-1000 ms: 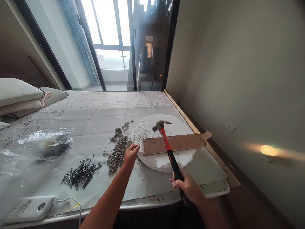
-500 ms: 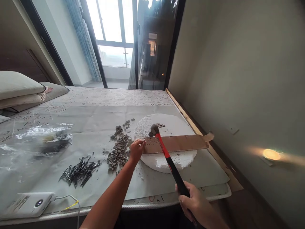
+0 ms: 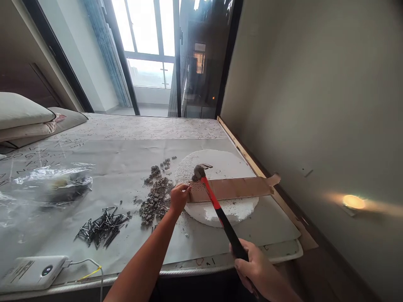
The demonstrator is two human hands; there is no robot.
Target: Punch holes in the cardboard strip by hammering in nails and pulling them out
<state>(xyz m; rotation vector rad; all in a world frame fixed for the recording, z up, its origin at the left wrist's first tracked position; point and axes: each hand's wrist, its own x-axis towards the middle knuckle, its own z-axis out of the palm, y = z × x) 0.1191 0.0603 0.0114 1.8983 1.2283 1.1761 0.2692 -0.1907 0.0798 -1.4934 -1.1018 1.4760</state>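
Observation:
My right hand (image 3: pixel 252 264) is wrapped round the black grip of a claw hammer (image 3: pixel 211 193) with a red neck. The hammer's head hovers over the left end of a flat brown board (image 3: pixel 233 188), just right of my left hand. With its fingers pinched, my left hand (image 3: pixel 180 196) holds a nail (image 3: pixel 189 185) at that end; the fingers hide most of it. Rows of small dots mark the board there. Beneath the board is a round white foam slab (image 3: pixel 217 161). A pile of nails (image 3: pixel 102 226) lies to the left.
Grey rubble (image 3: pixel 155 201) is heaped beside the foam slab. A clear plastic bag (image 3: pixel 56 182) and a white power bank (image 3: pixel 34 272) with a cable lie at left on a grey sheet (image 3: pixel 126 155) over a mattress. A wooden rail (image 3: pixel 241 149) runs along the right edge.
The hammer's head has shifted slightly left, closer to my left hand. My left hand keeps its pinch at the board's end. The whole view has drifted a little.

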